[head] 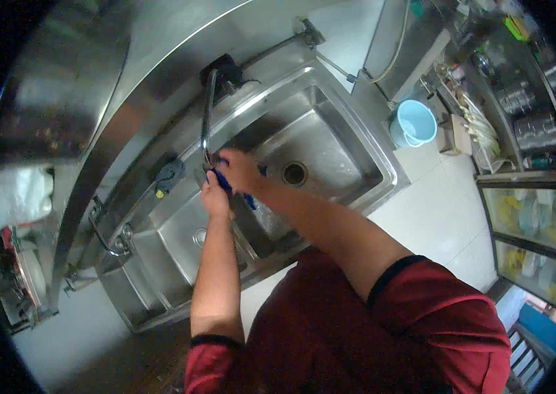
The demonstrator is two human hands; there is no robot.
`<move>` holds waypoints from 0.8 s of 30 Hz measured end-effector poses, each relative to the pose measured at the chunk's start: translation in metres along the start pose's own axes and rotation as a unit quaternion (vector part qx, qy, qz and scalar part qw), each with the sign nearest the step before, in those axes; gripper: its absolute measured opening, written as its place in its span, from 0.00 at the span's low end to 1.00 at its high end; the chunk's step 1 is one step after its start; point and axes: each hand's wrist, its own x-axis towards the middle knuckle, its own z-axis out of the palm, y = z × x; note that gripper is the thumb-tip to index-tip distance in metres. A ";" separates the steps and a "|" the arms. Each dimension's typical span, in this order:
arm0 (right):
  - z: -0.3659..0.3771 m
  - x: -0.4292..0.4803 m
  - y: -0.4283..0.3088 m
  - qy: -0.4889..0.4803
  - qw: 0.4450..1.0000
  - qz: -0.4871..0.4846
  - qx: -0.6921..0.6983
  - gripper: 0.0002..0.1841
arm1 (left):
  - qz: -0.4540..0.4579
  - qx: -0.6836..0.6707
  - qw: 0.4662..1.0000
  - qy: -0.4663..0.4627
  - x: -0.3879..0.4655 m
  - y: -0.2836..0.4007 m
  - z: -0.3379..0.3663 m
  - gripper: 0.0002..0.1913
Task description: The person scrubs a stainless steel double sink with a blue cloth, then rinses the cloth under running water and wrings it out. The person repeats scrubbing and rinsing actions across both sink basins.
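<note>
A curved metal faucet spout (206,118) reaches over the stainless steel double sink (352,133). At its lower end both hands meet around a blue item (221,180), perhaps a cloth or a blue-handled tool; its kind is not clear. My left hand (216,198) is closed on the blue item just under the spout's tip. Close against it, to the right, my right hand (238,170) is bent and somewhat blurred, with blue showing by its fingers; its grip is partly hidden. More blue (250,201) shows below the right wrist, over the sink. The drain (294,174) lies in the right basin.
A second faucet (110,248) stands at the left end of the sink. A dark cloth-like item (168,176) lies on the back ledge. At right are a light blue bucket (413,124) on the tiled floor, a cardboard box (459,135) and a glass-fronted cabinet (534,184).
</note>
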 end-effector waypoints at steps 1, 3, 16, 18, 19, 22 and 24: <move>-0.001 -0.007 -0.012 -0.045 0.999 0.018 -0.004 0.08 | -0.080 -0.141 0.987 -0.021 0.003 -0.003 0.001 0.24; -0.013 -0.021 -0.024 -0.053 0.997 -0.041 -0.031 0.08 | -0.137 -0.295 0.942 -0.086 0.007 0.000 0.006 0.17; -0.055 0.015 0.030 -0.053 0.991 -0.068 0.102 0.36 | 0.015 -0.039 0.987 -0.154 0.013 0.038 0.001 0.12; -0.055 0.045 0.029 -0.195 0.972 -0.059 0.117 0.33 | 0.075 0.072 0.979 -0.173 0.019 0.043 -0.010 0.13; -0.056 0.054 0.021 -0.268 0.953 -0.055 0.126 0.31 | 0.077 0.094 0.976 -0.182 0.022 0.044 -0.019 0.12; -0.059 0.066 0.013 -0.374 0.925 -0.063 0.008 0.22 | 0.125 0.157 0.956 -0.216 0.012 0.047 -0.020 0.12; -0.064 0.063 0.002 -0.348 0.935 -0.062 -0.033 0.15 | 0.214 0.270 0.916 -0.205 0.003 0.050 -0.020 0.12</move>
